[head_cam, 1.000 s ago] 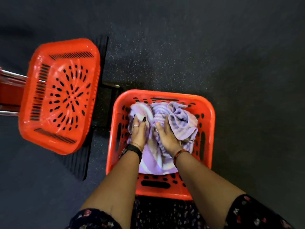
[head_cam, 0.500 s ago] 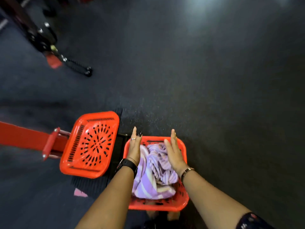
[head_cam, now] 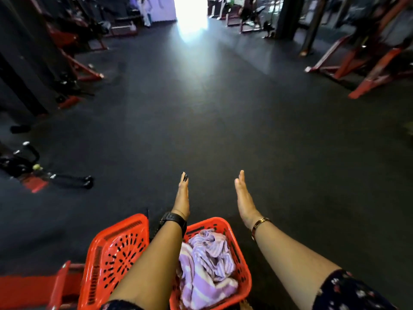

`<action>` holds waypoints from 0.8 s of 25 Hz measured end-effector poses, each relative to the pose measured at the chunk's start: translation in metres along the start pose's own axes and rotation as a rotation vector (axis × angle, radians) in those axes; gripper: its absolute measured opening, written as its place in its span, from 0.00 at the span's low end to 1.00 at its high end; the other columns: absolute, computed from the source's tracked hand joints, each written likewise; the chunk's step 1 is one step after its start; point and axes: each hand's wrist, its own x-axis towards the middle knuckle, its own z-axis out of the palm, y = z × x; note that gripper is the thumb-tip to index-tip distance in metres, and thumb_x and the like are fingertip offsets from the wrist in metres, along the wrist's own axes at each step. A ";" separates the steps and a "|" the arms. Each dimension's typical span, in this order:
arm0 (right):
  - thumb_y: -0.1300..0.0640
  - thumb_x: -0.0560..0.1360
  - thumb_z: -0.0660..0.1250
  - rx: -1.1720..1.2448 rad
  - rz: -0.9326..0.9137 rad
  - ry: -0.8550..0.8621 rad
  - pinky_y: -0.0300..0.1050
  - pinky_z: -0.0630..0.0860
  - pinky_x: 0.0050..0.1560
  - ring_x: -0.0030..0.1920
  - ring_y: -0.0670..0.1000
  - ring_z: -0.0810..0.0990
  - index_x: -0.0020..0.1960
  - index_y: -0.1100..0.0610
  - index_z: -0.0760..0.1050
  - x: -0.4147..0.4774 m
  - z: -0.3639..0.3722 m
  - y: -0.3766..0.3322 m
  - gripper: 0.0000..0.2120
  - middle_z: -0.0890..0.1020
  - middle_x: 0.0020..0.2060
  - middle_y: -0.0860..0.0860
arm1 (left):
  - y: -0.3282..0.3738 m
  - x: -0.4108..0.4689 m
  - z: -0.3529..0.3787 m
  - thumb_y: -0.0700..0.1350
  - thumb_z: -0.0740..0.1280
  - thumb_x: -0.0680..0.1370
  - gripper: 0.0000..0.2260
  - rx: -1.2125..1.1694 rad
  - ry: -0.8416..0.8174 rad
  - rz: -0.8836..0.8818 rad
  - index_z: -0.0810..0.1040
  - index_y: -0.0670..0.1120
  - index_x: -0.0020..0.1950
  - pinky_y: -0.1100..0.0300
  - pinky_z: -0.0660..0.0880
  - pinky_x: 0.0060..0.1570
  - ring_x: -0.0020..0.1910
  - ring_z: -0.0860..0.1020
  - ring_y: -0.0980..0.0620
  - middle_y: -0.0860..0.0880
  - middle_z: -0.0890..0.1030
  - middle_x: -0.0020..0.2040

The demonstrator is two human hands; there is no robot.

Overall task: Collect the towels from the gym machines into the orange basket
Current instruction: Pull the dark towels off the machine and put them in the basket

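Towels (head_cam: 207, 265) are seen lying in the basket (head_cam: 242, 260).
Left hand (head_cam: 182, 198) and right hand (head_cam: 244, 199) are held flat, empty, above it; more towels must probably be sought.

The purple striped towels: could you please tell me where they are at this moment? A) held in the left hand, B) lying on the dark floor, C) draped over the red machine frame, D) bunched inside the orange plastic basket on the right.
D: the purple striped towels lie bunched inside the orange plastic basket, while the left hand and right hand are open and empty.
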 end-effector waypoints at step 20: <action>0.39 0.80 0.51 0.223 -0.183 1.091 0.46 0.48 0.73 0.75 0.43 0.54 0.77 0.38 0.44 -0.384 -0.299 -0.068 0.28 0.53 0.77 0.40 | 0.007 -0.316 0.348 0.55 0.48 0.83 0.23 0.188 -1.102 0.062 0.60 0.50 0.77 0.53 0.52 0.76 0.77 0.57 0.49 0.49 0.62 0.77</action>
